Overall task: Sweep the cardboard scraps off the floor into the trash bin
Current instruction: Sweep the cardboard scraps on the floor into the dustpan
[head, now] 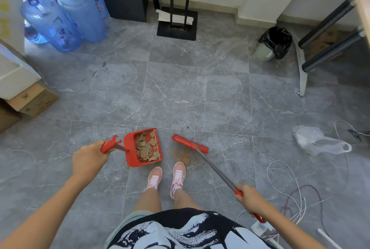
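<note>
One view is available, the head camera. Most of the cardboard scraps (147, 147) already lie in the red dustpan (129, 148), just left of centre in the lower frame, ahead of the person's shoes. A small cluster of remaining scraps (182, 155) lies on the floor (200, 92) just right of the pan, directly below the broom head (190, 143) in the frame. The left hand (90, 157) grasps the dustpan's red handle grip. The right hand (249, 198) is clenched round the broom's handle at lower right. The trash bin (275, 43), lined with a black bag, stands at upper right, well apart from the pan.

Judgement: collection is largely done. The last cluster needs sweeping in, and the pan has not yet been emptied into the bin.

Writing: the water bottles (66, 14) at upper left carry red and blue label marks, too blurred to read. The cardboard box (34, 99) at the left edge bears a printed mark, illegible. Yellow characters on the panel at far left cannot be read.
</note>
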Motion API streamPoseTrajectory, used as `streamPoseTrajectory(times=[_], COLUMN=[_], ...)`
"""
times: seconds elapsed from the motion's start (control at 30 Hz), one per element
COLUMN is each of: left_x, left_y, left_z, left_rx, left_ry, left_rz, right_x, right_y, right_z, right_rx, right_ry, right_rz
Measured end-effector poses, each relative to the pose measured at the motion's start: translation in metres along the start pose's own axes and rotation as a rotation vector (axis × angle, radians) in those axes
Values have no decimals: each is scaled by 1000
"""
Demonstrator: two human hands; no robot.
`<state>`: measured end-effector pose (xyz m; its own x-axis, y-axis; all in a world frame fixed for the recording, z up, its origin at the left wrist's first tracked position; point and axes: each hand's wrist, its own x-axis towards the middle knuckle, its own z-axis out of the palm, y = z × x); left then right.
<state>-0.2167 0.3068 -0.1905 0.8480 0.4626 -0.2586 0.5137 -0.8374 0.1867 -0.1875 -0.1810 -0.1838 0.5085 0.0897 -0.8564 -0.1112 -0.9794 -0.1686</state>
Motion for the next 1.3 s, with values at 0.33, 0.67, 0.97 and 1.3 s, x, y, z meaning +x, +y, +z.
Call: streamPoseTrajectory(times=[0.33,0.67,0.97,1.3], left_x=[10,11,2,9], left_y=[-24,-31,-27,-23], left_z=[7,37,52,62], left_rx=[-29,-98,-32,122], left_ry=[-49,-123,-175,-274], left_rz=[239,298,358,210], right_x=[-34,-6,9,28], right_y=[-17,-55,-90,-163], right_z=[59,107,114,123], right_rx=[615,950,1113,991], right_ry=[92,74,8,15], right_rz=[281,578,637,542])
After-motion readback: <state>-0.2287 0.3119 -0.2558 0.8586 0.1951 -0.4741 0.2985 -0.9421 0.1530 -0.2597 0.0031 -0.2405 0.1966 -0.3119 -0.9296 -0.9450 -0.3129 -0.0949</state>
